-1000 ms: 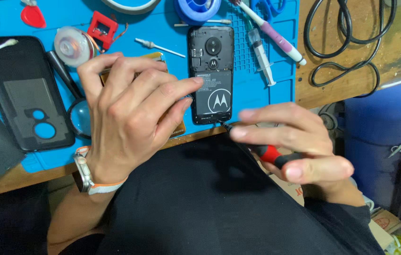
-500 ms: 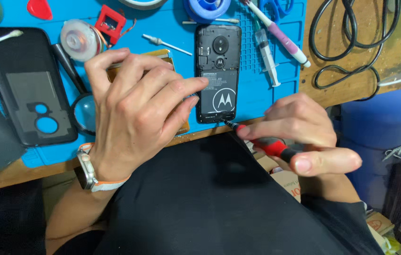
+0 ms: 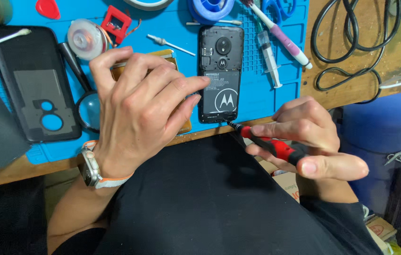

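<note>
Right hand (image 3: 311,139) moved up, red-handled black-tipped screwdriver (image 3: 266,143) pinched in it, tip now at bottom edge of the opened black smartphone (image 3: 221,75) on blue silicone mat (image 3: 162,28). Left hand (image 3: 139,106) spread wide, fingertips touching phone's left side.

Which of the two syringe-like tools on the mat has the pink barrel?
The longer tool, lying diagonally nearest the mat's right edge, has the pink barrel. The shorter syringe just left of it is clear.
</note>
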